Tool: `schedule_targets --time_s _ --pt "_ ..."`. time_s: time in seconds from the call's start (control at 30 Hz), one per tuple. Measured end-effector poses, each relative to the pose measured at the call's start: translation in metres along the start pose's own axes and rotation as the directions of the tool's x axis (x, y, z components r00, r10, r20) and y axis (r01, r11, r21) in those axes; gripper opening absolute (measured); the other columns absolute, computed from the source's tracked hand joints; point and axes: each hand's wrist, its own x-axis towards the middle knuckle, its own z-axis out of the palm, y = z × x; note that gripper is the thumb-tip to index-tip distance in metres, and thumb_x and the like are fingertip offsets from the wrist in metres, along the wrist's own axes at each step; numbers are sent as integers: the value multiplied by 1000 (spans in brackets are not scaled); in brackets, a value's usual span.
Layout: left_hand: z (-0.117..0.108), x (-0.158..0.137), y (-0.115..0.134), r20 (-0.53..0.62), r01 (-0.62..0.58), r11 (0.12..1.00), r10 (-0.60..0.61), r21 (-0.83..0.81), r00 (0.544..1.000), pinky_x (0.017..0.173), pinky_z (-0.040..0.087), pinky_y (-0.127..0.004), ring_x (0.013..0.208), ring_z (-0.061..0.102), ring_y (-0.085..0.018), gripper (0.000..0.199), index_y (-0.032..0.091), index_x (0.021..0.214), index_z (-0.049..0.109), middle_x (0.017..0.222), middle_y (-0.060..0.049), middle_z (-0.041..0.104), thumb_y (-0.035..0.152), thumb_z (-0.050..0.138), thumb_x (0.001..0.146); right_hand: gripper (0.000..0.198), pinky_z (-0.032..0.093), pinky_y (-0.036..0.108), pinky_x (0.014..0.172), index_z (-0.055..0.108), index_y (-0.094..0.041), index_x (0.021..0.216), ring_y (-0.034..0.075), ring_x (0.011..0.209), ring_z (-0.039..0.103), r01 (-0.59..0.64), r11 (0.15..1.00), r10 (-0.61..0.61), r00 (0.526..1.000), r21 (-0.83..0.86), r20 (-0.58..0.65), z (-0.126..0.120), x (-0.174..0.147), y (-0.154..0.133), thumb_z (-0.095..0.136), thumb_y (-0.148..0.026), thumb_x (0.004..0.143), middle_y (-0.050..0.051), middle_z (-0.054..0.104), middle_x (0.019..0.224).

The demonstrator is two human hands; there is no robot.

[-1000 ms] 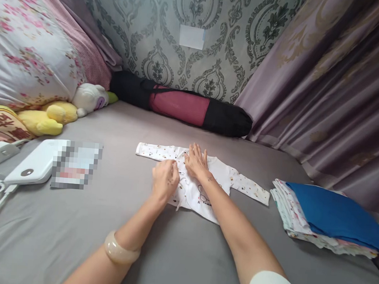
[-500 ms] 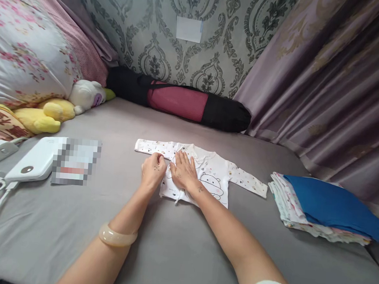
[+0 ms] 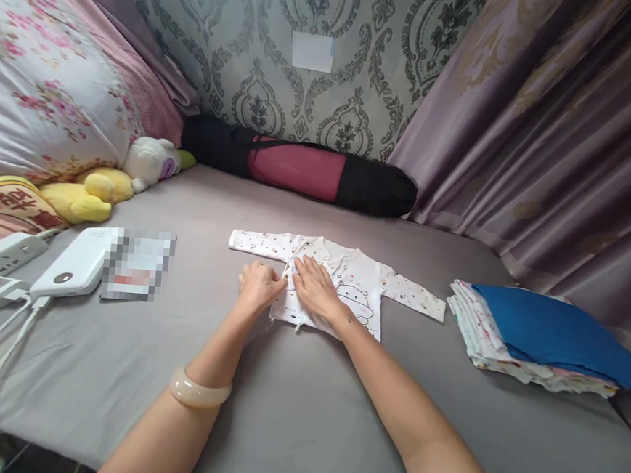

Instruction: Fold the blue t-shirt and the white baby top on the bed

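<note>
A white long-sleeved baby shirt point(image 3: 348, 271) with a cartoon animal outline and small prints lies flat on the grey sheet, sleeves spread to both sides. Short ties hang from its front. My right hand point(image 3: 316, 286) rests flat on the left part of the shirt's front, fingers stretched out. Beside the shirt's left edge is my left hand point(image 3: 260, 284), palm down, its fingers bent and its thumb apart from them, touching the shirt's edge. The fingertips of that hand are partly hidden.
Folded clothes with a blue piece point(image 3: 553, 332) on top are stacked at right. At left lie a white power bank point(image 3: 78, 265), a power strip point(image 3: 11, 256) with cables and a blurred packet point(image 3: 138, 266). Plush toys point(image 3: 154, 164) and a long black-and-red bag point(image 3: 299, 168) stand behind.
My left hand has loosened from a pinch, its thumb now reaching to the shirt's edge. My right hand stays flat on the shirt. The view has shifted slightly.
</note>
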Motion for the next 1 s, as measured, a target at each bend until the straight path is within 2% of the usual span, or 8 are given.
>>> schedule_targets --time_s 0.13,0.27,0.37,0.5,0.6,0.77,0.87,1.0 --pt "-4 2 -3 27 15 1000 -15 -3 1000 89 42 -42 109 52 -36 24 20 68 70 98 -14 68 38 55 75 57 5 39 119 27 -21 152 21 148 9 -29 995 25 999 -91 -38 5 -3 -7 22 -43 100 6 16 161" --pt "-4 2 -6 9 -8 1000 8 22 1000 88 42 -42 108 53 -37 27 20 68 70 95 -14 70 42 55 76 57 6 39 119 28 -21 152 20 148 10 -31 993 25 998 -112 -55 7 -2 -8 24 -43 99 6 17 161" --pt "-3 2 -6 -1 -32 999 32 31 999 86 42 -43 106 54 -37 34 20 69 70 92 -14 70 49 53 78 57 5 38 119 29 -20 151 19 148 11 -16 997 12 998 -69 -63 6 -2 -7 23 -44 100 6 19 160" --pt "-6 -1 -2 47 -63 995 60 75 997 84 42 -44 104 55 -39 47 20 64 67 87 -15 70 61 49 79 59 7 35 119 28 -16 151 17 147 12 23 995 -16 997 93 -74 -6 -10 -1 16 -44 101 7 20 160" --pt "-12 -4 1 131 -95 990 80 108 988 84 41 -43 105 54 -39 47 21 59 63 82 -13 69 63 52 76 60 6 37 120 25 -17 152 16 148 8 -60 989 79 988 138 -132 -19 -25 10 15 -45 101 6 16 161" --pt "-20 -10 0 236 -173 976 138 131 962 82 40 -39 100 56 -34 41 21 56 59 80 -9 67 60 60 71 60 4 42 119 24 -16 153 21 148 5 -282 959 284 951 34 -120 -30 -59 38 16 -44 100 9 13 161" --pt "-22 -11 -1 223 -189 972 155 138 962 79 40 -35 98 56 -31 39 21 57 59 85 -8 67 58 62 68 61 5 44 118 24 -16 153 23 148 6 -296 954 291 952 -46 -97 -24 -73 45 17 -46 100 11 13 161" --pt "-25 -11 -1 244 -183 972 144 145 959 74 38 -32 93 57 -29 39 21 56 57 80 -7 65 58 62 68 61 2 47 117 27 -17 152 26 148 9 -279 951 259 954 -135 -148 -12 -79 43 20 -48 100 13 15 160"
